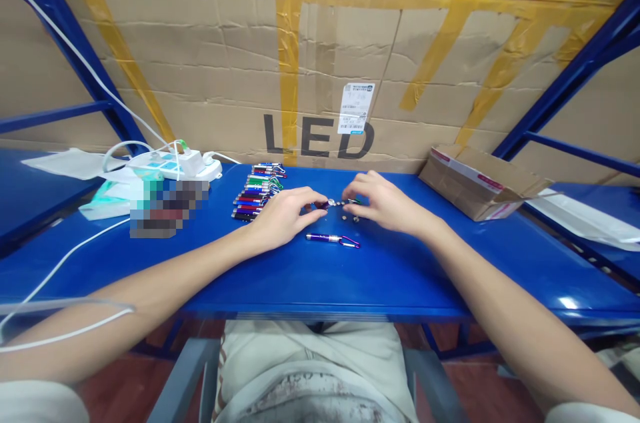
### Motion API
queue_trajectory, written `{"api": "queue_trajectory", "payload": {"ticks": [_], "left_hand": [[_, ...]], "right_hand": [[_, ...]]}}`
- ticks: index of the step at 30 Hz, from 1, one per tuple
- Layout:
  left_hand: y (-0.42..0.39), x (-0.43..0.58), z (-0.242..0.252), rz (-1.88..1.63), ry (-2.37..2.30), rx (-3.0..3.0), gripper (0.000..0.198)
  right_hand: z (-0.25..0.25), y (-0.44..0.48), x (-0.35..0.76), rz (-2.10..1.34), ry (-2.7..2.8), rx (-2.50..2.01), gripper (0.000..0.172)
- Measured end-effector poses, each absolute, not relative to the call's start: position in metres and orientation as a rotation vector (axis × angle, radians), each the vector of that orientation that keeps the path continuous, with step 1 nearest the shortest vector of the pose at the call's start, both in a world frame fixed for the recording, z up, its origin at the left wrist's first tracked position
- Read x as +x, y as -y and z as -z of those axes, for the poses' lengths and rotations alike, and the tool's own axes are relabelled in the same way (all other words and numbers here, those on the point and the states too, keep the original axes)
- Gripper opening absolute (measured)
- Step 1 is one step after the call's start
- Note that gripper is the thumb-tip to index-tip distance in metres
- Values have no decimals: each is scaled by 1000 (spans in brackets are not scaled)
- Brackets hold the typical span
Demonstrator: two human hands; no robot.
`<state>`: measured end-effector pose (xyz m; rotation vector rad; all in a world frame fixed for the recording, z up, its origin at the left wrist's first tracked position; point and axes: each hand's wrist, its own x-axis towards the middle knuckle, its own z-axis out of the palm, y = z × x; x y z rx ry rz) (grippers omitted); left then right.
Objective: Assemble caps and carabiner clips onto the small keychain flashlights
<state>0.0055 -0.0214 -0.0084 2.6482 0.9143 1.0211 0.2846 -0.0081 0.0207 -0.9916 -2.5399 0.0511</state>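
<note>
Head view. Left hand [281, 216] reaches in over the bench [400, 276] from the left, forearm slanting up and inward, back of the hand uppermost. Thumb and forefinger nearly meet, pinching a small dark purple piece [322, 205]. Right hand [387, 204] mirrors it from the right, wrist bent inward, fingers curled with a narrow gap between forefinger and thumb; something green shows there, but cannot tell whether it is gripped.

Between the hands: a short line of small shiny pieces [338, 203]. Two small metallic bits lie just below the right fingers. Purple penlight [323, 237] with clip lies crosswise, nearer the front edge, touched by neither hand.

Edges and room: blue surface runs from this penlight to the front edge, and from the right forearm to the open carton [450, 186]. Left side tighter: the row of penlights [257, 195] lies just beside the left hand. Cardboard wall [240, 76] bounds the rear.
</note>
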Motion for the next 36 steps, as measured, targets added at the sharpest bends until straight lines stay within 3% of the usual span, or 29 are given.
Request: {"api": "queue_trajectory", "payload": {"ticks": [22, 36], "left_hand": [[20, 6, 10, -1008, -951, 2651, 21], [20, 6, 9, -996, -962, 2647, 21]], "right_hand": [[-8, 6, 274, -260, 2664, -1108, 5], [-9, 6, 274, -251, 2666, -985, 9]]}}
